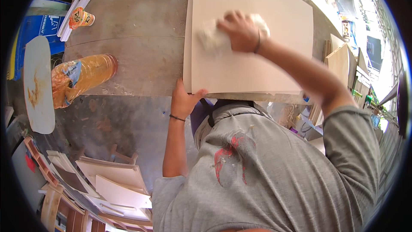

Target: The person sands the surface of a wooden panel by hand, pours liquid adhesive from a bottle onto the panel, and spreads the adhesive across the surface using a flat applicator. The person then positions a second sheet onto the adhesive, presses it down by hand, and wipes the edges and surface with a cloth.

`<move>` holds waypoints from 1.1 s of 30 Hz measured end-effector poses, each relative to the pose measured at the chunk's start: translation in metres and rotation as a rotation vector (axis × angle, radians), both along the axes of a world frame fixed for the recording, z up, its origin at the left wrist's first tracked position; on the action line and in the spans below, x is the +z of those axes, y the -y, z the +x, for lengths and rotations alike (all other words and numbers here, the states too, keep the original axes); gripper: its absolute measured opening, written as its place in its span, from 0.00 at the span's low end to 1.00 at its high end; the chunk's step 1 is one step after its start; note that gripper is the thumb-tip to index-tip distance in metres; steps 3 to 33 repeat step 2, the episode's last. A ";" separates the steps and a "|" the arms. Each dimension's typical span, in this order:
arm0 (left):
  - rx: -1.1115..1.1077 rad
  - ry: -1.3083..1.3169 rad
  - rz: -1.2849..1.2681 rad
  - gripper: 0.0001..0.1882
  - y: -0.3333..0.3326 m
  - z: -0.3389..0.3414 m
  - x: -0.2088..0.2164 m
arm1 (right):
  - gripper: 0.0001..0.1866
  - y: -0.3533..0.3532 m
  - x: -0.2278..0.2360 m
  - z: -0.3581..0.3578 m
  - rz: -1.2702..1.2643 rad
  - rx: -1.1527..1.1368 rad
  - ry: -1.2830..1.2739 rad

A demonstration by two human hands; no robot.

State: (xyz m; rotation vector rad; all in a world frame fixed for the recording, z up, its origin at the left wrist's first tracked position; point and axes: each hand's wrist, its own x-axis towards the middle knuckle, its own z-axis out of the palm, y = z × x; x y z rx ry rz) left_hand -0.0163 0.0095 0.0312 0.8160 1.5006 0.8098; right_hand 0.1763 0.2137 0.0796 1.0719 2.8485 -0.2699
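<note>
A pale flat board (pixel 274 71) lies on the worktable, and the edge of a second board (pixel 188 56) shows beneath it on the left. My right hand (pixel 241 32) presses a crumpled whitish cloth (pixel 210 36) against the top board's surface. The cloth and that forearm are smeared by motion. At the near left corner, my left hand (pixel 185 99) grips the boards, its thumb along the near edge and a finger up the left edge. The rest of its fingers are partly hidden.
On the worktable (pixel 146 25), left of the boards, lies a big plastic bottle (pixel 92 75) of amber liquid. An orange-and-white cup (pixel 81 18) sits beside white trim strips (pixel 79 6). Panels (pixel 113 176) lean at lower left; wood offcuts (pixel 343 62) stand at right.
</note>
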 end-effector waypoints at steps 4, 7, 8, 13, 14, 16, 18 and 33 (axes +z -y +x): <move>-0.048 -0.065 0.030 0.34 -0.006 -0.003 0.010 | 0.26 -0.064 -0.007 -0.022 0.062 -0.135 0.003; -0.048 -0.065 0.030 0.34 -0.006 -0.003 0.010 | 0.26 -0.064 -0.007 -0.022 0.062 -0.135 0.003; -0.048 -0.065 0.030 0.34 -0.006 -0.003 0.010 | 0.26 -0.064 -0.007 -0.022 0.062 -0.135 0.003; -0.048 -0.065 0.030 0.34 -0.006 -0.003 0.010 | 0.26 -0.064 -0.007 -0.022 0.062 -0.135 0.003; -0.048 -0.065 0.030 0.34 -0.006 -0.003 0.010 | 0.26 -0.064 -0.007 -0.022 0.062 -0.135 0.003; -0.048 -0.065 0.030 0.34 -0.006 -0.003 0.010 | 0.26 -0.064 -0.007 -0.022 0.062 -0.135 0.003; -0.048 -0.065 0.030 0.34 -0.006 -0.003 0.010 | 0.26 -0.064 -0.007 -0.022 0.062 -0.135 0.003; -0.048 -0.065 0.030 0.34 -0.006 -0.003 0.010 | 0.26 -0.064 -0.007 -0.022 0.062 -0.135 0.003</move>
